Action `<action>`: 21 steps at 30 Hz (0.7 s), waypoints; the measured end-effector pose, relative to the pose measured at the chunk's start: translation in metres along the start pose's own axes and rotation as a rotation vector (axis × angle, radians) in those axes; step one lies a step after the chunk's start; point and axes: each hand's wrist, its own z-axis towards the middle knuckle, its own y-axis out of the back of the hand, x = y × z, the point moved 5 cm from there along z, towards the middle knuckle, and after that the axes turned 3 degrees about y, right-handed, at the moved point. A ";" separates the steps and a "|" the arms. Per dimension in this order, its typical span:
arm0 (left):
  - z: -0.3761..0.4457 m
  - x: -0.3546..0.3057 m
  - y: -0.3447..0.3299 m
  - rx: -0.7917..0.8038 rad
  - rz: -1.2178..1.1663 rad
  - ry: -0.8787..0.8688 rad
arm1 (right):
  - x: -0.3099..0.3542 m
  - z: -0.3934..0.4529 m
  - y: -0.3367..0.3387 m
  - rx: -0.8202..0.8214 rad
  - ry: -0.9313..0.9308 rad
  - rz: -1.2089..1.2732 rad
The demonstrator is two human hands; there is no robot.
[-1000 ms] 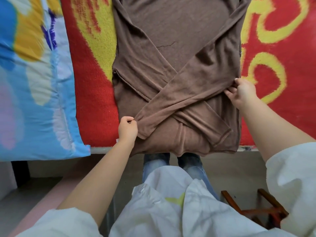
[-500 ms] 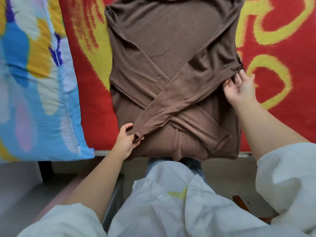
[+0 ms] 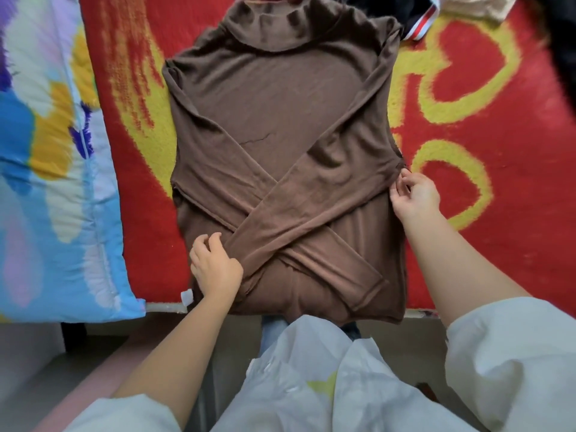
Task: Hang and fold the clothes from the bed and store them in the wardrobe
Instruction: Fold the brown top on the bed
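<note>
- Left hand (image 3: 215, 269): fingers curled over the left side of the brown top (image 3: 280, 126), at the cuff end of the sleeve that crosses down from the right shoulder. The fabric is gathered under the fingertips; the hand grips the cloth near the lower left side of the garment.
- Right hand (image 3: 413, 194): at the right side seam of the brown top, about waist level. Thumb and forefinger pinch the edge of the fabric; the other fingers are loosely curled.
- Brown top: lies flat on the bed, high collar toward the far edge, hem at the near edge and hanging slightly over it. Both long sleeves are folded inward and cross in an X over the lower body of the garment.
- Blanket (image 3: 467, 120): red with yellow looping pattern, covers the bed under the top. The yellow shapes cannot be read as writing.
- Quilt (image 3: 46, 151): blue, white, yellow and purple print, lies along the left side of the bed, just beside the top, not touching it.
- Small white tag (image 3: 187, 297): at the near edge of the bed beside the left wrist; no legible text.
- Other clothes (image 3: 414, 17): a dark garment with a red and white striped band, at the far edge of the bed, touching the top's right shoulder.
- No brand or label is legible anywhere.
- Person: white sleeves pushed up on both forearms.
</note>
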 end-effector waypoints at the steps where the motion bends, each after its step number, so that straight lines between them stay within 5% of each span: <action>1: 0.002 -0.020 0.003 -0.041 -0.035 -0.086 | 0.001 0.000 0.001 0.004 -0.015 -0.028; 5: 0.010 -0.128 0.011 -0.134 -0.152 -0.557 | 0.000 -0.002 -0.004 0.103 -0.075 -0.265; 8: 0.015 -0.211 0.013 -0.118 -0.139 -0.749 | -0.002 -0.005 -0.012 0.213 -0.144 -0.268; 14: 0.034 -0.333 0.005 -0.080 0.029 -0.800 | -0.011 0.010 -0.015 0.141 -0.215 0.039; 21: 0.062 -0.386 0.008 -0.199 0.178 -0.772 | -0.017 0.021 -0.015 0.089 -0.246 0.186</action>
